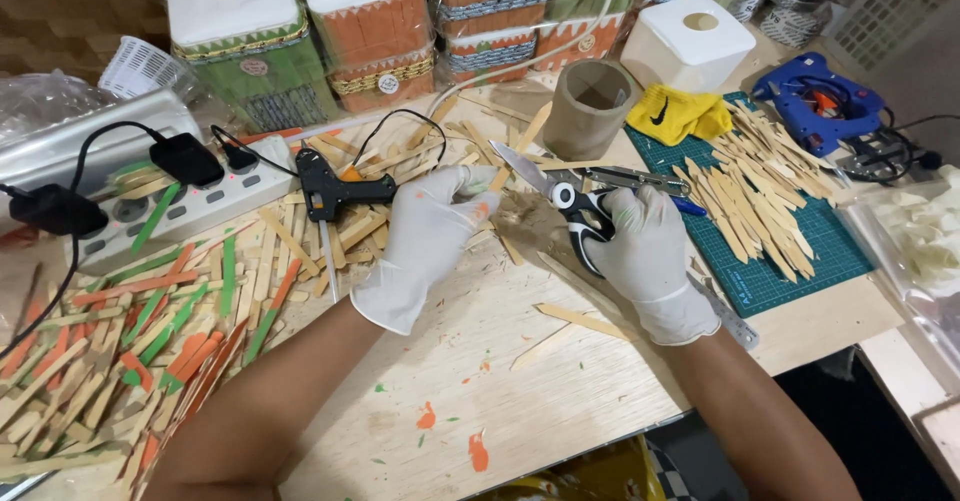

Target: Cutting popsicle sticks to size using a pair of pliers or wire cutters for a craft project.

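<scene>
Both my hands wear white gloves. My right hand (645,251) grips black-and-white handled scissors (560,196) whose blades point up and to the left. My left hand (430,231) is just left of the blades, its fingers pinching a small wooden stick piece (497,179) near the blade tips. A black glue gun (335,191) lies on a heap of plain sticks just left of my left hand.
Piles of plain, green and orange sticks (130,341) cover the left of the wooden table (500,391). A power strip (190,206), a green cutting mat (790,251) with cut sticks, a blue glue gun (820,101), a cardboard tube (592,106) and wrapped boxes (370,31) stand behind.
</scene>
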